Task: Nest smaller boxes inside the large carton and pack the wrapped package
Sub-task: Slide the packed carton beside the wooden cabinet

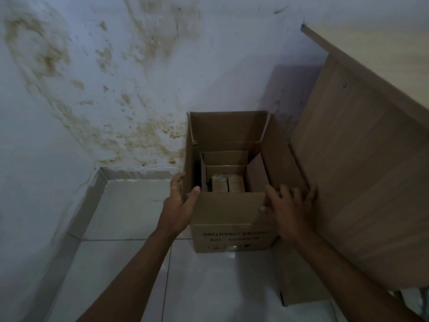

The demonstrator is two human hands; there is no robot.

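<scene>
A large brown carton (228, 214) stands open on the tiled floor, with upside-down print on its near face. Inside it sits a smaller open box (224, 158), and within that another small box (226, 170). At the bottom lies the wrapped package (228, 185), pale and shiny. My left hand (180, 203) grips the carton's near-left corner, thumb over the rim. My right hand (290, 205) lies flat with spread fingers against the carton's right flap (282, 159), which leans outward.
A wooden desk side panel (362, 173) stands close to the right of the carton. A stained white wall (92, 89) rises behind and to the left. A flat piece of cardboard (301, 287) lies on the floor by the desk.
</scene>
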